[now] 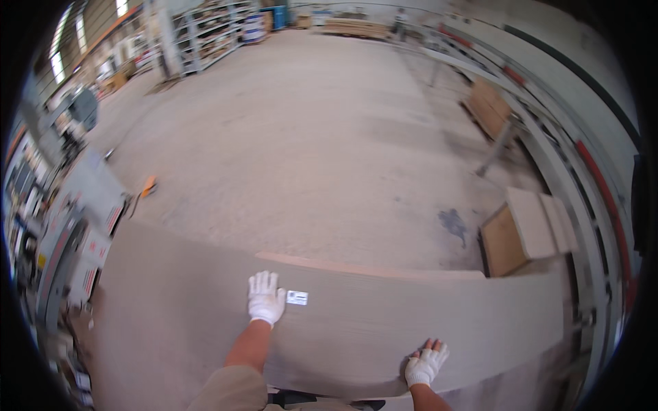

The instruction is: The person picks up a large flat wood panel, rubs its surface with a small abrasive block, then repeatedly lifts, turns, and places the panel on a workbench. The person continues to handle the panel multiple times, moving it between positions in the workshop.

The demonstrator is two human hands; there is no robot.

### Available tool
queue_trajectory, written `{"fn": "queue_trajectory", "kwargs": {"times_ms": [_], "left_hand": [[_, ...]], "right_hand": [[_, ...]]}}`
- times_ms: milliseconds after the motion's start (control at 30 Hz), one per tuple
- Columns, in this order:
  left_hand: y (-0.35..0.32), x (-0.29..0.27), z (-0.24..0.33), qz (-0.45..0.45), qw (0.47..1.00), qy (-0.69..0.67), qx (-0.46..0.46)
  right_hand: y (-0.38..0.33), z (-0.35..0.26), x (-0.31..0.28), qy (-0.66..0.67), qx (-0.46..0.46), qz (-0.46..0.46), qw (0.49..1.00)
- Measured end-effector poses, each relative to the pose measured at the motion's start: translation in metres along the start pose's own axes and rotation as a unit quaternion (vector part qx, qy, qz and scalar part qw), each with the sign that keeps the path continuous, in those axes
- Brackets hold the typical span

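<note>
A wide grey-brown board [356, 335] stretches across the front of the view. My left hand [266, 299], in a white knit glove, lies flat on it with the fingers stretched out. Just right of that hand is a small white label [297, 298] stuck to the board. Nearer to me and further right, my right hand [425, 363] rests on the board close to its near edge. Its glove is white too, with some fingertips bare and the fingers extended. Along the far edge of the board shows a paler, pinkish strip [356, 267].
Grey machinery [75, 226] stands close on the left, with an orange object [149, 186] on the floor near it. At right are a long metal frame [548, 164], a wooden box [528, 233] and a leaning brown panel [489, 109]. Loaded shelving [212, 34] stands far left.
</note>
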State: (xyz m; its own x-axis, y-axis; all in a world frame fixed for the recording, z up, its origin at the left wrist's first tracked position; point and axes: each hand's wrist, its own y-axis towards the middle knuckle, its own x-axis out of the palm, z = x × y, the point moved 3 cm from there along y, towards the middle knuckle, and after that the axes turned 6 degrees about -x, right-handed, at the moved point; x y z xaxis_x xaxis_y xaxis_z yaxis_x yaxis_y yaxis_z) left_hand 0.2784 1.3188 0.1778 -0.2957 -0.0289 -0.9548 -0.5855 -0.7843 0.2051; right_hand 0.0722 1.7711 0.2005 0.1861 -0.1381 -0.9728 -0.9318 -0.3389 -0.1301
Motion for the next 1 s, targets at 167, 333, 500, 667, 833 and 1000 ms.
{"fn": "queue_trajectory", "kwargs": {"times_ms": [167,333,500,667,833,1000], "left_hand": [[-0.002,0.013,-0.002,0.026,0.999,0.003,0.026],[-0.002,0.017,-0.008,0.006,1.000,0.003,0.016],[-0.004,0.020,-0.014,-0.008,1.000,0.003,0.000],[0.000,0.016,-0.011,-0.010,1.000,-0.005,0.006],[-0.002,0.023,-0.017,0.007,1.000,0.007,0.013],[-0.001,0.024,-0.017,0.008,1.000,0.008,0.016]], "right_hand": [[0.005,0.012,0.016,-0.016,-0.052,0.028,0.998],[0.005,0.011,0.022,-0.033,-0.055,0.014,0.998],[0.006,0.006,0.020,-0.023,-0.050,0.008,0.998],[0.007,0.010,0.026,-0.021,-0.044,0.008,0.999],[0.009,0.006,0.023,-0.022,-0.047,-0.002,0.999],[0.007,0.014,0.031,-0.019,-0.060,0.025,0.998]]}}
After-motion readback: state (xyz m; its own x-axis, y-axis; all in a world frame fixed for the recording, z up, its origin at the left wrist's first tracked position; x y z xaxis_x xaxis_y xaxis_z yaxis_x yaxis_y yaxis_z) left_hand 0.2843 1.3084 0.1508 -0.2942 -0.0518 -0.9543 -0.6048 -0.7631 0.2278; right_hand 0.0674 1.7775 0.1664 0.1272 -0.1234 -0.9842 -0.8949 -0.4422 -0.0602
